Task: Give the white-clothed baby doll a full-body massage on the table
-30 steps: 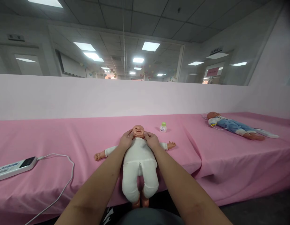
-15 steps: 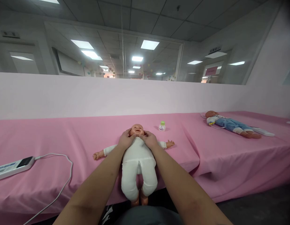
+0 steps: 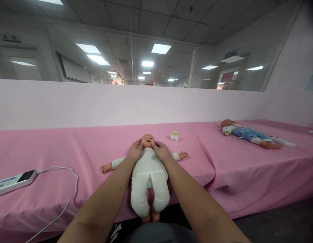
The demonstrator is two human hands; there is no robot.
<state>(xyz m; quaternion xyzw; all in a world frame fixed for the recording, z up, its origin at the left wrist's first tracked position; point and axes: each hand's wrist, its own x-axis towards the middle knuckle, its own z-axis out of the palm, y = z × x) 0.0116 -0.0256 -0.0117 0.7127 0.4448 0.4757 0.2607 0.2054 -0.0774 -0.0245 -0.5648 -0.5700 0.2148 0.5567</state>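
Observation:
A baby doll (image 3: 149,165) in white clothes lies on its back in front of me, arms spread and feet toward me. My left hand (image 3: 135,150) is cupped round the left side of its head, the thumb on the cheek. On the other side my right hand (image 3: 161,150) holds the head the same way, its thumb beside the mouth. Some fingers of both hands are hidden at the sides of the doll's head. Just beyond my right hand stands a small white bottle with a green cap (image 3: 174,136).
Pink cloth (image 3: 90,145) covers the long table. A white handheld device (image 3: 16,182) with a screen and cable lies at the left. A second doll in blue trousers (image 3: 247,132) lies at the right, with wires on it. Behind is a white wall (image 3: 95,104) below windows.
My thumbs have moved apart, from the doll's chin outward and up to its cheeks. Both hands stay at the sides of the head; the doll lies as before.

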